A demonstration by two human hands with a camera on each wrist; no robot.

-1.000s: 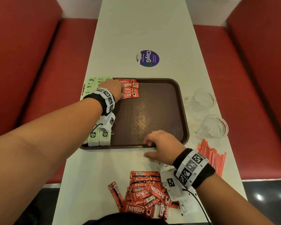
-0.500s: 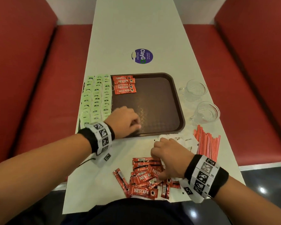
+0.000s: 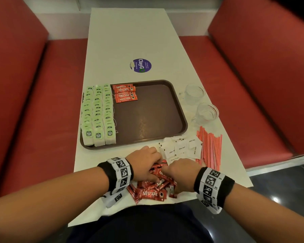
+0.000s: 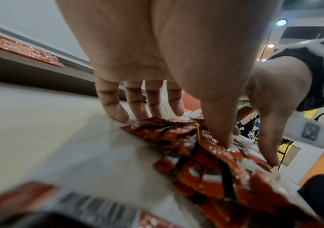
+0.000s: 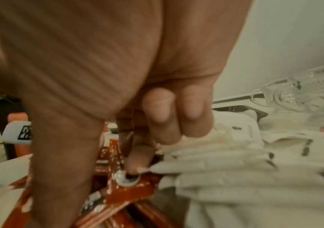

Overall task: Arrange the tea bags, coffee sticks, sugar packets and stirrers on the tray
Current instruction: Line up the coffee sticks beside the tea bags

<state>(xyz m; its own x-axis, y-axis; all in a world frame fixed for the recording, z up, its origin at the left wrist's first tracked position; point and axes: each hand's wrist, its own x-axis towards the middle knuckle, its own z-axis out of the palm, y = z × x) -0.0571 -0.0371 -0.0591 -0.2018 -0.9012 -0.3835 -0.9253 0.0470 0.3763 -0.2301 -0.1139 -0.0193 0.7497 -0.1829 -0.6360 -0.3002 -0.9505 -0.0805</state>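
Both hands are seen lowered onto a loose pile of coffee sticks [image 3: 152, 188] at the near edge of a white table [image 3: 130, 41]. The left hand [image 3: 144, 166] is spread over the pile, its fingers [image 4: 116, 108] extended and slightly parted, fingertips touching the far edge of the red sticks while the thumb is pressed down into them; nothing is gripped. The right hand [image 3: 182, 174] is held just beside the left; its ring and little fingers [image 5: 157, 108] are curled into the palm, and its index fingertip and thumb are set on one stick in the pile. Whether that stick is actually pinched cannot be told.

Just beyond the right fingertips, white sugar packets [image 3: 182, 148] are lying in a loose heap, touching the pile. Further right, a bundle of red-striped stirrers [image 3: 210, 148] is laid out on the table. Beyond both sets of fingers a brown tray [image 3: 180, 111] is placed; three rows of green-tagged tea bags [image 3: 98, 116] are lined up along its left side, and a few coffee sticks are stacked at its far left corner beside them. Two glass mugs [image 3: 200, 104] are stood to the right of the tray, and a round purple sticker [image 3: 140, 65] is seen further up the table. Red bench seats [image 3: 42, 102] are seen on either side.
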